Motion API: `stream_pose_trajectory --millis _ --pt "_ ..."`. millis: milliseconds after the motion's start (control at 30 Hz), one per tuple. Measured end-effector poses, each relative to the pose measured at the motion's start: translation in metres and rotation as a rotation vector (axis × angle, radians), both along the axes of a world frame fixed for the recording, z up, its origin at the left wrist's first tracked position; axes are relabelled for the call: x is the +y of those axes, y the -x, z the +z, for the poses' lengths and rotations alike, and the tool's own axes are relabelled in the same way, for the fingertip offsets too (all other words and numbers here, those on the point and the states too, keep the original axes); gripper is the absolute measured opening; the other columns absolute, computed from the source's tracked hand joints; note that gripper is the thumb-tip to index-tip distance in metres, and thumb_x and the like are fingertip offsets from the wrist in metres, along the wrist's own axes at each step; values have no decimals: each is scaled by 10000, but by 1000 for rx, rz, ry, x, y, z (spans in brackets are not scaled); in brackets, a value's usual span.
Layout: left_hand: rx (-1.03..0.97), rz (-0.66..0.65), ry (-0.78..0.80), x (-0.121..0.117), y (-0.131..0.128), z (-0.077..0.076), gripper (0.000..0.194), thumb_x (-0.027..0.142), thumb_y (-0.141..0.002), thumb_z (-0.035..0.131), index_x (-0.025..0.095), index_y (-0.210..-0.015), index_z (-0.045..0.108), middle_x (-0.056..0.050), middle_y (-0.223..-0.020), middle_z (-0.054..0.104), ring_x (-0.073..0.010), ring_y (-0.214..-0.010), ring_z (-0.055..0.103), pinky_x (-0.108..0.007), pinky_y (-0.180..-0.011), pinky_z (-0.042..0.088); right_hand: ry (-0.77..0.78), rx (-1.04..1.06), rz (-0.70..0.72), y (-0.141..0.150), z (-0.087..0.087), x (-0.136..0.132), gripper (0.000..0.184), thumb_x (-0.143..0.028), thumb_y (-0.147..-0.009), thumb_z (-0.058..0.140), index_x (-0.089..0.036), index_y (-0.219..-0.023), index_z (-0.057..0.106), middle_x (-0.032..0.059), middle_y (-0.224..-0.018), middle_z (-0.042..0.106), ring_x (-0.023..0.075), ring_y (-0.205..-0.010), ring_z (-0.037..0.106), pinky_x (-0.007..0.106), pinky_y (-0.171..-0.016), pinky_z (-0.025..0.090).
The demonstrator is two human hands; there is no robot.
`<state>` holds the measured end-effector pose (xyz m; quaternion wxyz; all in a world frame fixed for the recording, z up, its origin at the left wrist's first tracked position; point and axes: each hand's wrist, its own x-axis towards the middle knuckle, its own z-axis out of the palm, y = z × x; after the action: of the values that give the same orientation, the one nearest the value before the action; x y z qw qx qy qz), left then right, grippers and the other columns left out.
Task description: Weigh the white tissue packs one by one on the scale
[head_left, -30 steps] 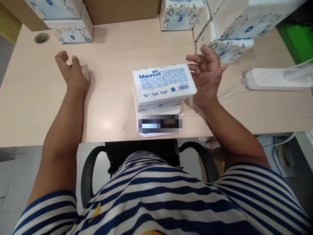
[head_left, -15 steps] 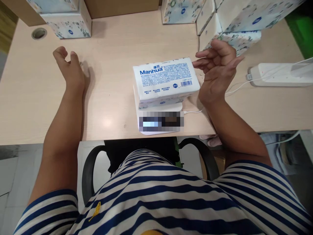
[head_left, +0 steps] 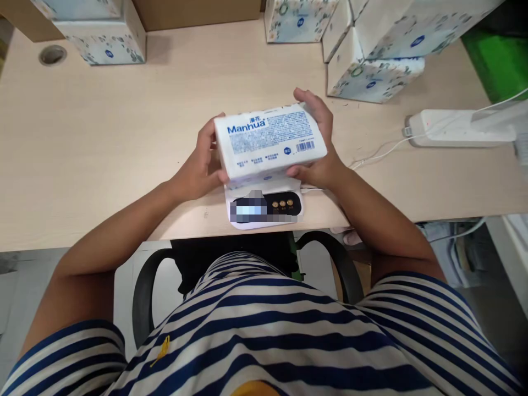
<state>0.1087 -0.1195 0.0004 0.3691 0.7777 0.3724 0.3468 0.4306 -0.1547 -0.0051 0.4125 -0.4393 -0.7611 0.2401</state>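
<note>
A white tissue pack [head_left: 270,137] with blue "Manhua" print is between my two hands, over a white digital scale [head_left: 231,223]. My left hand [head_left: 200,165] grips its left end, thumb at the near corner and fingers along the side. Around the right end curls my right hand [head_left: 324,146], with its thumb on the near edge and fingers at the far corner. The scale's dark front panel carries three round buttons, and its lit display is blurred out. Whether the pack still touches the scale, I cannot tell.
Floral tissue packs are stacked at the back left [head_left: 103,41] and back right [head_left: 375,80], with one pack [head_left: 301,22] at the back middle. A white power strip [head_left: 457,127] with cables lies on the right. A cable hole [head_left: 53,55] is at far left.
Both hands have come in from the sides, the left from far off on the table, and closed on the tissue pack. The pack has shifted slightly left in view.
</note>
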Motion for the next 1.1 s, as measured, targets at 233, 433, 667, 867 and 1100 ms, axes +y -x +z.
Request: stream_pose_trajectory --millis 233,433,667,867,1100 --pt "101 62 -47 18 15 -1 1266 971 -597 876 390 -1630 430 -127 -1505 660 -414 -1475 636 -619 -1243 530 -1 -128 -16 -10 0 1 1443 -1133 -510 709 -452 -1720 315 72 -1767 369 485 -1739 218 759 -1397 263" --pt "-33 176 137 13 10 16 1004 851 -768 860 392 -1579 486 -115 -1540 639 -363 -1532 580 -529 -1256 538 -6 -184 -42 -15 -1 0 1391 -1092 -554 737 -474 -1727 315 97 -1690 440 493 -1679 289 760 -1412 260" --pt "-40 295 138 22 15 4 978 646 -769 947 394 -1592 484 -88 -1561 621 -343 -1476 633 -477 -1178 587 -51 -153 12 -20 0 0 1416 -1044 -549 807 -440 -1734 320 107 -1632 426 514 -1630 367 782 -1387 277" --pt "-25 206 -83 22 23 -9 725 468 -925 790 313 -1574 506 -147 -1538 651 -273 -1078 751 -498 -1064 620 -69 -76 76 -6 -2 -18 1143 -768 -790 881 -507 -1723 275 101 -1622 451 434 -1485 584 703 -1233 550" --pt "-265 271 -67 19 25 -17 616 688 -1060 547 273 -1515 546 -191 -1452 700 -304 -1116 740 -538 -1088 582 -378 -153 -38 -2 30 21 936 -643 -740 957 -474 -1563 546 125 -1415 589 467 -1377 626 768 -1161 565"
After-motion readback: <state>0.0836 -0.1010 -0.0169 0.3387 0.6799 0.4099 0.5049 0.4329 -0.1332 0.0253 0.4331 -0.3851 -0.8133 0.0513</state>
